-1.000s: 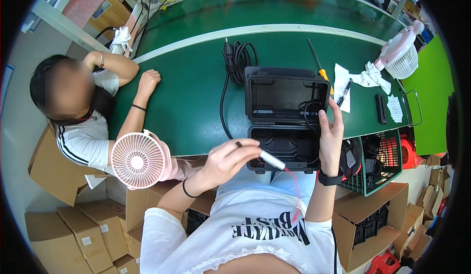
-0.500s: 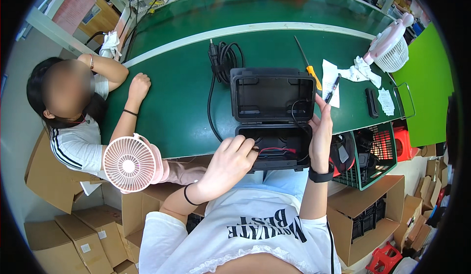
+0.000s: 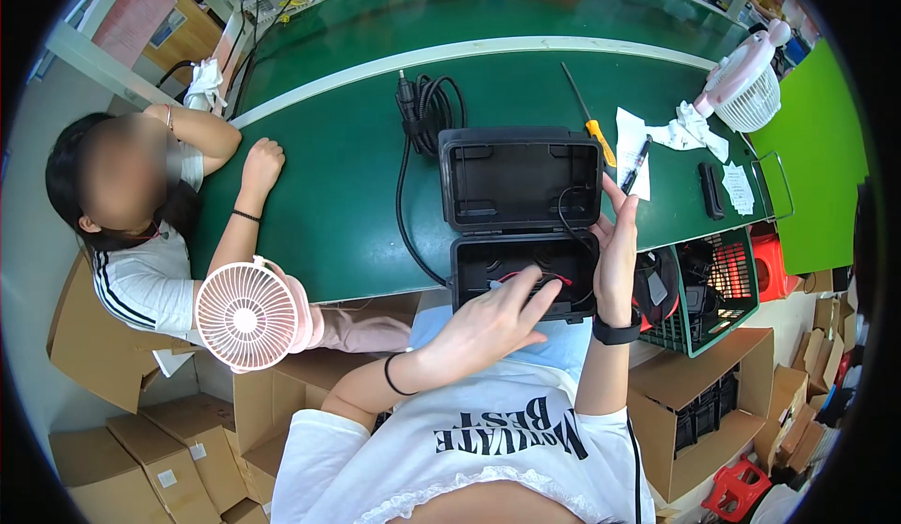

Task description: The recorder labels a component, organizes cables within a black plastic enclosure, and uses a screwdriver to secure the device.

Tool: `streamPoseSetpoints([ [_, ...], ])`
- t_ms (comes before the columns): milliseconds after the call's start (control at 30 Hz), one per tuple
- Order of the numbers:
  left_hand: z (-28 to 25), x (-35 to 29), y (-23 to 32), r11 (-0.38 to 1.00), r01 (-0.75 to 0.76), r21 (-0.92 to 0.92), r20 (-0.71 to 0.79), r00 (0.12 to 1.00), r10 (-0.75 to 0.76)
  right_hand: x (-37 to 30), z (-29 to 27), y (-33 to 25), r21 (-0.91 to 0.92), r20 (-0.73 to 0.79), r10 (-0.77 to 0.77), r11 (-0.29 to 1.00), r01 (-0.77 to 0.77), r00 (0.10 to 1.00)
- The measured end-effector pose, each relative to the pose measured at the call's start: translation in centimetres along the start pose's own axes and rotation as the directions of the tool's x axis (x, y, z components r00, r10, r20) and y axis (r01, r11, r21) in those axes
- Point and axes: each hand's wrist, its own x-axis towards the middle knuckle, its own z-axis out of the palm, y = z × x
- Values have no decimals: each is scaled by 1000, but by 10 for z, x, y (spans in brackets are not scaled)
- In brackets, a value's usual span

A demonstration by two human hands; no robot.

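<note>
A black plastic case (image 3: 522,134) stands with its lid raised at the table's front edge, its lower half toward me. Inside the lower half lies a thin red wire (image 3: 563,280), with a pale end near its left part. Over this half my left hand (image 3: 488,327) reaches in, fingers apart near the wire; I see nothing held in them. My right hand (image 3: 616,257) grips the case's right side, the thumb by the hinge and the fingers along the outside. A thick black cable (image 3: 402,214) runs from the case's left side to a coil with a plug.
Beyond the case lie a yellow-handled screwdriver (image 3: 601,139), a pen (image 3: 636,166) on paper and a small black object (image 3: 710,192). A pink fan (image 3: 246,316) stands at left beside a seated person. A green crate (image 3: 718,341) and cardboard boxes (image 3: 694,411) are below right.
My left hand has moved right over the lower half of the case, and its fingers have let go of the wire's end and spread. The right hand stays on the case.
</note>
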Motion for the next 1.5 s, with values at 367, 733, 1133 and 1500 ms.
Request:
streamPoseSetpoints([
  [367,26,15,9,822,-147,550,6,985,172,-2,-3,-4,49,26,42,998,-43,999],
  [733,35,11,9,832,-112,544,-32,988,154,-2,-13,-7,56,135,68,996,-76,989],
  [1133,27,15,5,892,-71,447,-33,995,95,27,-12,59,266,124,-31,964,-3,992],
  [1500,34,11,4,847,-74,526,-52,992,119,27,-16,64,243,168,-35,970,-8,985],
])
